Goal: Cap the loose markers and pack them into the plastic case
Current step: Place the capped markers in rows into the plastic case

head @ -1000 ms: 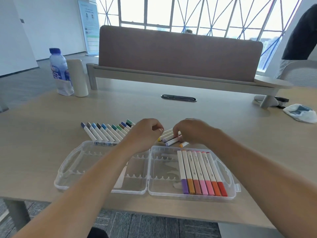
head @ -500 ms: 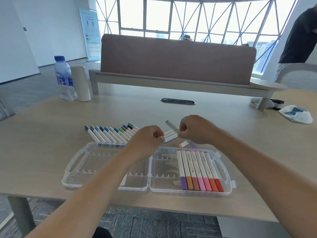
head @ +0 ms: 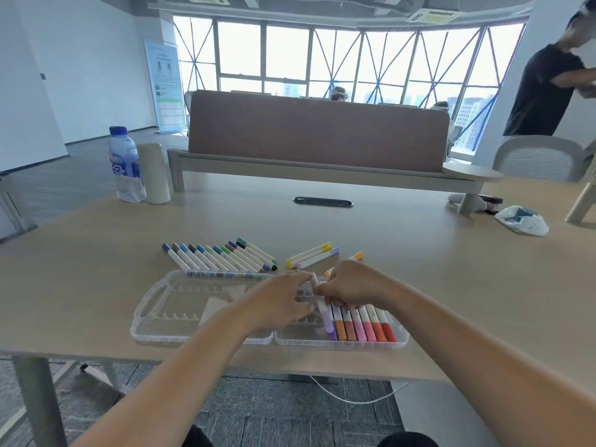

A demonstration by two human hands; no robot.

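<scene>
Half a second back I had both hands up behind the case with a marker between them; they have since come down over its right half. The lilac marker now lies tilted at the left end of the packed markers, touching the purple one beside it.

The plastic case lies open and flat, its front rim close to the table edge at 6 o'clock. Bare tabletop runs out at 3 and 9 o'clock. Just past the case's back rim, at 11 o'clock, lies the fan of blue and green markers. At 12 o'clock lie three yellow-capped markers, with an orange marker partly behind my right knuckles. A water bottle and beige tumbler stand well off at 10 o'clock, and a crumpled bag lies at 2 o'clock.

My left hand pinches the lilac marker's upper end. My right hand, fingers curled, grips the same marker just below.
</scene>
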